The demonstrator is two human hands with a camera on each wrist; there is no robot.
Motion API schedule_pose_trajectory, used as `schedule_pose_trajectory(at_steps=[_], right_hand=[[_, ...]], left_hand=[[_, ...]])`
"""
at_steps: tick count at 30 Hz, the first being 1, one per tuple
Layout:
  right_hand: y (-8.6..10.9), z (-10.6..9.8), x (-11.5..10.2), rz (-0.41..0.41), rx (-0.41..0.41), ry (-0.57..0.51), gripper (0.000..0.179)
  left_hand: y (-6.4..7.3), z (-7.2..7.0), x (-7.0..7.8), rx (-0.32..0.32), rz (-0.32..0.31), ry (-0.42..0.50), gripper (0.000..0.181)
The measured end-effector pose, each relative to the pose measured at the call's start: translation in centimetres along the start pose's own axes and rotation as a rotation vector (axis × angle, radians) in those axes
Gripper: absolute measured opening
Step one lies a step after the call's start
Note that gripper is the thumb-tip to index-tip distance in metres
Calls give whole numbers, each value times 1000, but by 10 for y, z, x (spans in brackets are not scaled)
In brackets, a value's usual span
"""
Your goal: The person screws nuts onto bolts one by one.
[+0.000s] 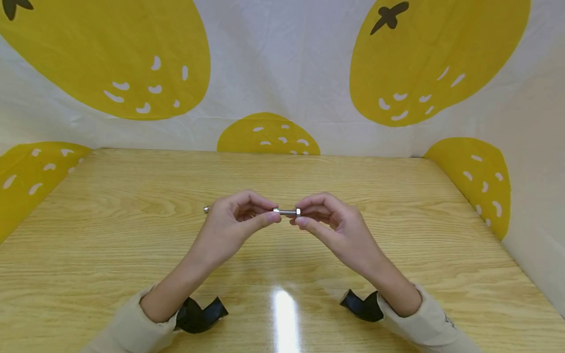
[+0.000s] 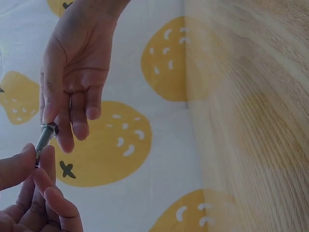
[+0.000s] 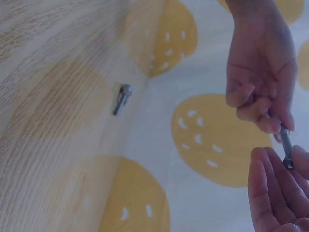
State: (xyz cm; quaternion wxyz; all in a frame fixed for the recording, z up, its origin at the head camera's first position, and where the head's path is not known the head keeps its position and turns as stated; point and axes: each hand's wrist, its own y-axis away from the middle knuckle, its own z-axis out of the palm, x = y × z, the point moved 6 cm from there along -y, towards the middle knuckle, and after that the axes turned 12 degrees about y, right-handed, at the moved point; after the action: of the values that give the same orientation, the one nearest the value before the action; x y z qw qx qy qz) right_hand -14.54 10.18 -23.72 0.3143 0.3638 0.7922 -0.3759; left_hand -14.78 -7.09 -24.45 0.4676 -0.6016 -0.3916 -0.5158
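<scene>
A silver threaded bolt (image 1: 288, 212) is held level between the two hands above the table, with a wider metal piece at each end. My left hand (image 1: 229, 218) pinches its left end between thumb and fingertips. At the other end, a hexagonal piece (image 1: 298, 212) sits between the thumb and fingers of my right hand (image 1: 337, 223). The left wrist view shows the bolt's threads (image 2: 42, 141) bare between the hands. Whether the hexagonal piece is a nut or the bolt's head I cannot tell.
Another metal bolt (image 3: 123, 99) lies on the wood-grain table (image 1: 132, 181); in the head view my left hand hides most of it. A white cloth with yellow fruit shapes (image 1: 282, 63) hangs behind and along the sides. Black wrist mounts (image 1: 200, 316) sit at both sleeves.
</scene>
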Motion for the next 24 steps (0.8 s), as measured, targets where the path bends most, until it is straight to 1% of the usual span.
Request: schedule_pose_trajectory(at_steps=[5, 11, 15, 19, 21, 24], right_hand=[[0, -2, -1, -33, 33, 25, 18], [0, -2, -2, -41, 50, 40, 17], [-1, 1, -1, -12, 48, 36, 16], [-1, 6, 2, 49, 48, 34, 15], [-2, 8, 2, 72, 52, 46, 19], [-3, 11, 3, 86, 54, 74, 29]], left_hand=[[0, 2, 0, -7, 13, 27, 19], [0, 3, 1, -9, 25, 34, 18], [1, 3, 1, 1, 24, 9, 17], [1, 3, 0, 8, 25, -7, 17], [2, 4, 0, 7, 28, -6, 17], [2, 5, 0, 7, 31, -8, 17]])
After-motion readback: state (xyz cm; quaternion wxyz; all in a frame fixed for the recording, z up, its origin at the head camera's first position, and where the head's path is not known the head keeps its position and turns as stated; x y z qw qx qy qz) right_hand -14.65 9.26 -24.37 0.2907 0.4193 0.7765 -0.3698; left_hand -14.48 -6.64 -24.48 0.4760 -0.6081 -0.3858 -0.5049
